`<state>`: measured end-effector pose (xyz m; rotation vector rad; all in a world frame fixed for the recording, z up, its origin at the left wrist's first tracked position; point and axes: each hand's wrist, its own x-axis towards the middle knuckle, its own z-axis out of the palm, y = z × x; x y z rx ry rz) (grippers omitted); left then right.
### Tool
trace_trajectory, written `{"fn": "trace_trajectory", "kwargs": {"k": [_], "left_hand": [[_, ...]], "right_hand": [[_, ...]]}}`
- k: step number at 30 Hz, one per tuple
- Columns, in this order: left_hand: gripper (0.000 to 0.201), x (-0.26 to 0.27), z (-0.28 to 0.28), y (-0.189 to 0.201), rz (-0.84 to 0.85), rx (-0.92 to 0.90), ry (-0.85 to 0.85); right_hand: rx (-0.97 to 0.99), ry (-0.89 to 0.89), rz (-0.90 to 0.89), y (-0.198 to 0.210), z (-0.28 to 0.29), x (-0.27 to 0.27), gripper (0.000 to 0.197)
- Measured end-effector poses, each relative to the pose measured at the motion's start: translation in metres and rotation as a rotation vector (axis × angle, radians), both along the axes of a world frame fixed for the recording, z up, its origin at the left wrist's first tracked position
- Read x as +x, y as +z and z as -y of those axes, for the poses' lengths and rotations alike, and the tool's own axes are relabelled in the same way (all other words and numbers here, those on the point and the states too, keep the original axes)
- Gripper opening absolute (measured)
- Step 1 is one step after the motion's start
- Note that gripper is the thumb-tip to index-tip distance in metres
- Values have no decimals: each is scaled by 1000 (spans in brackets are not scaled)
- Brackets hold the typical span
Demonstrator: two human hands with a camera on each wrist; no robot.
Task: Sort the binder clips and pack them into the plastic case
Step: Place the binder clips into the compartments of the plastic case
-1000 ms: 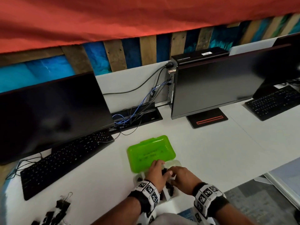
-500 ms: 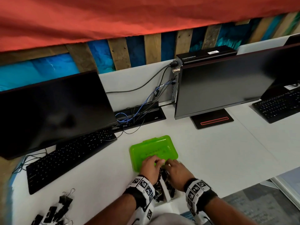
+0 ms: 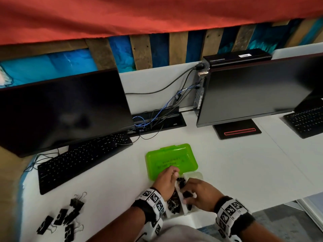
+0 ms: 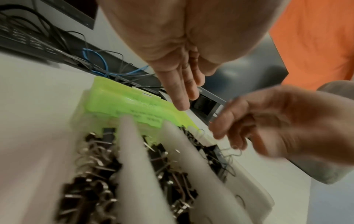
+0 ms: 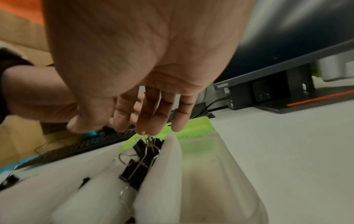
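The plastic case lies open at the table's near edge, its green lid (image 3: 172,159) flipped away from me and its clear base (image 3: 194,175) split by white foam dividers (image 4: 134,166). Black binder clips (image 4: 91,174) fill the left and middle compartments. My left hand (image 3: 166,182) hovers with straight fingers (image 4: 182,98) over the lid's hinge edge and holds nothing. Over the right side of the base, my right hand (image 3: 197,192) reaches down. Its straight fingertips (image 5: 147,128) touch the wire handles of a clip (image 5: 138,171) standing beside a divider.
Several loose binder clips (image 3: 64,217) lie at the table's near left. A keyboard (image 3: 83,159) and dark monitor (image 3: 61,110) stand left, a second monitor (image 3: 258,91) with its stand (image 3: 237,131) and another keyboard (image 3: 305,122) right. Cables (image 3: 153,117) run behind the case.
My right hand has drawn back from the lid edge to the case's right compartments. The left hand stays by the lid. The head view has shifted a little.
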<state>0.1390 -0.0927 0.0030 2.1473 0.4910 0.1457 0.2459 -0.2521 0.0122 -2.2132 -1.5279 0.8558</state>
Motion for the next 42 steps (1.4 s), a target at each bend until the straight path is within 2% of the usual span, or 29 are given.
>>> {"fn": "trace_trajectory", "kwargs": {"k": [1, 4, 5, 7, 9, 14, 16, 19, 21, 23, 26, 29, 34, 39, 42], "left_hand": [[23, -7, -8, 1, 6, -8, 29], [26, -34, -33, 3, 6, -43, 146], [28, -46, -42, 4, 3, -43, 191], [32, -65, -56, 5, 7, -43, 260], [34, -88, -71, 7, 14, -37, 348], [33, -142, -96, 17, 62, -38, 541], [34, -168, -101, 23, 84, -12, 609], [36, -214, -107, 22, 98, 94, 739], [51, -249, -113, 14, 32, 256, 840], [71, -282, -117, 2, -108, 350, 916], [102, -317, -117, -13, -411, 307, 903], [114, -334, -120, -24, -652, 224, 819], [105, -332, -141, -35, -700, 240, 770], [76, -322, -150, -43, -661, 256, 677], [51, -313, -147, -44, -567, 311, 655]], "right_hand": [[-20, 54, 31, -2, -2, -2, 36], [-61, 133, 151, -4, -10, -3, 15], [-52, 145, 207, -4, -15, -3, 15], [23, 143, 301, 0, -25, 0, 27], [102, 156, 331, 6, -52, -8, 32], [164, 352, 252, 17, -150, -67, 18], [128, 429, 226, 12, -184, -98, 21], [17, 544, 242, 1, -224, -143, 46], [-30, 620, 282, -4, -246, -170, 63], [-31, 697, 312, -8, -265, -195, 71], [17, 812, 330, -12, -289, -228, 69], [-2, 928, 360, -14, -306, -252, 59], [-33, 987, 379, -17, -312, -254, 45], [75, 961, 448, -26, -304, -242, 32], [-21, 866, 406, -20, -301, -231, 40]]}}
